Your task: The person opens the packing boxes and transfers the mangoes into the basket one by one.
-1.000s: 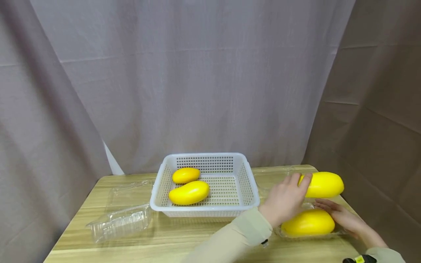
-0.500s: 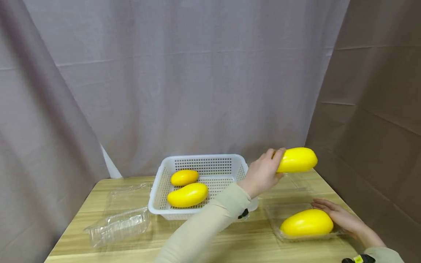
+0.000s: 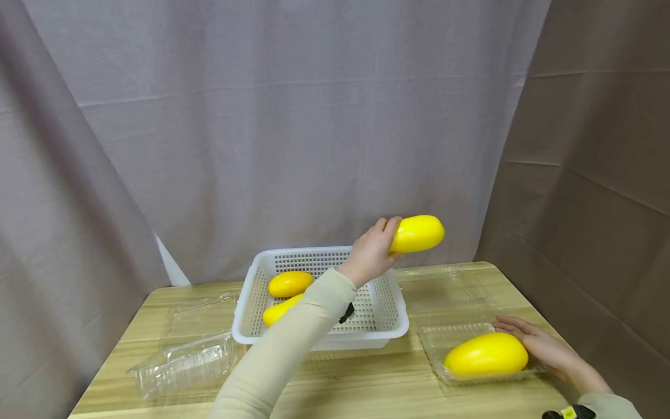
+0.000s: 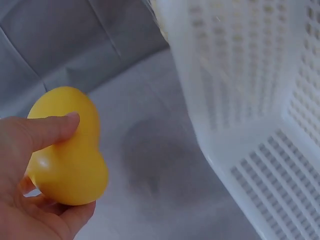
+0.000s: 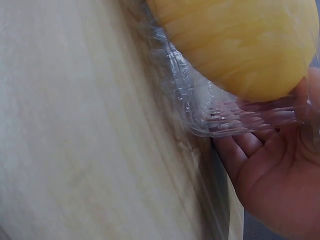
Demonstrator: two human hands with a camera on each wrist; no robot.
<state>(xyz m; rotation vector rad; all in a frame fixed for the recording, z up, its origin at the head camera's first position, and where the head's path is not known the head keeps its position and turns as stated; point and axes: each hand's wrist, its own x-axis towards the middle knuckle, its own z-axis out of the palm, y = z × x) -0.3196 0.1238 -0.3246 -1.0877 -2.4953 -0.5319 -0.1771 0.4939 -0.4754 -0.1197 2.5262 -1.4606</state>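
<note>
My left hand (image 3: 369,253) grips a yellow mango (image 3: 419,234) in the air above the right back part of the white basket (image 3: 366,336). In the left wrist view the thumb lies across the mango (image 4: 67,165) and the fingers curl beneath it. Two more mangoes lie inside the basket: one (image 3: 290,284) at the back left, another (image 3: 278,312) partly covered by my sleeve. At the right, my right hand (image 3: 541,348) touches the end of a clear plastic box (image 5: 187,95), its fingers extended. One mango (image 3: 487,354) lies in that box.
Another clear plastic box (image 3: 183,364) lies at the left of the wooden table (image 3: 335,384), with its lid folded back. The right box's clear lid (image 3: 434,285) spreads behind it. Grey curtains (image 3: 314,145) stand behind the table and along its sides.
My left hand has lifted the mango up from over the right box and carried it left to over the basket. The right hand has stayed at the box.
</note>
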